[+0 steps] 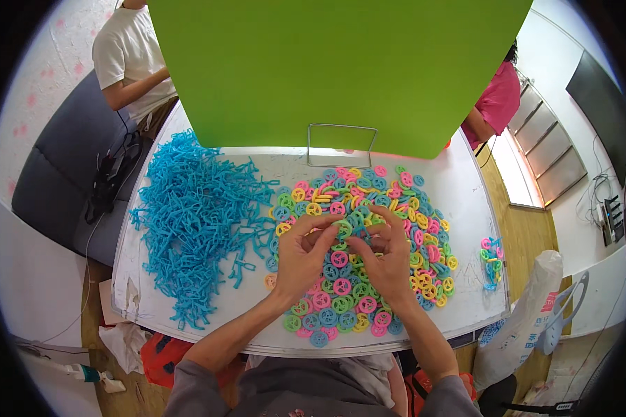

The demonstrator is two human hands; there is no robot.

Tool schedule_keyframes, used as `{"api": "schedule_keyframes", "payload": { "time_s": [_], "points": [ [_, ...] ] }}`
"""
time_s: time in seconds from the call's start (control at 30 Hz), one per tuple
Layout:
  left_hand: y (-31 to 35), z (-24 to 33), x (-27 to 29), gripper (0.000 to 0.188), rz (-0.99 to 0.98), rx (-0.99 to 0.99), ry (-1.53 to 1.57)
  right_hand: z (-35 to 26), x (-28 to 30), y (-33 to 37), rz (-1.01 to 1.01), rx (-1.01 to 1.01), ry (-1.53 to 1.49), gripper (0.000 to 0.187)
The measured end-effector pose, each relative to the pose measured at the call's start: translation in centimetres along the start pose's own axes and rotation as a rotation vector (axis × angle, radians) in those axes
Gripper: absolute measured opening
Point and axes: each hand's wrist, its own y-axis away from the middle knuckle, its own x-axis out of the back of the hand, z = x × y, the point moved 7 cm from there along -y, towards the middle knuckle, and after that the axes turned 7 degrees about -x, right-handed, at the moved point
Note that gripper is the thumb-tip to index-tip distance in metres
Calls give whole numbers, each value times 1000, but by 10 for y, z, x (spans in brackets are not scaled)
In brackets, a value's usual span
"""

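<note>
"Above the spoked plastic rings (341, 304), how are the fingers (316, 222)?"

"Left hand (303, 258) pinches a green ring (343, 229); right hand (388, 265) curls beside it, its grip partly hidden, so I can't tell."

"Any print?"

"Red and blue, on the white plastic bag (526, 333) right of the desk (468, 215)."

"Edges?"

"Rings lie near the front edge; white desktop shows to their right."
</note>
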Motion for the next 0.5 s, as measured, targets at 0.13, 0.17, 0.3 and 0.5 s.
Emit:
{"api": "schedule_keyframes", "payload": {
  "time_s": [0.13,0.17,0.3,0.5],
  "points": [
    [-3,-8,5,20,31,54,71,-8,-4,-1,-22,211,136,29],
    [-3,-8,5,20,33,55,71,-9,-4,0,-24,210,136,29],
    [0,-6,2,19,3,-48,-21,-4,-1,2,30,52,197,28],
    [2,-3,1,17,4,-167,-108,20,-6,0,-65,-235,-32,32]
  ]
}}
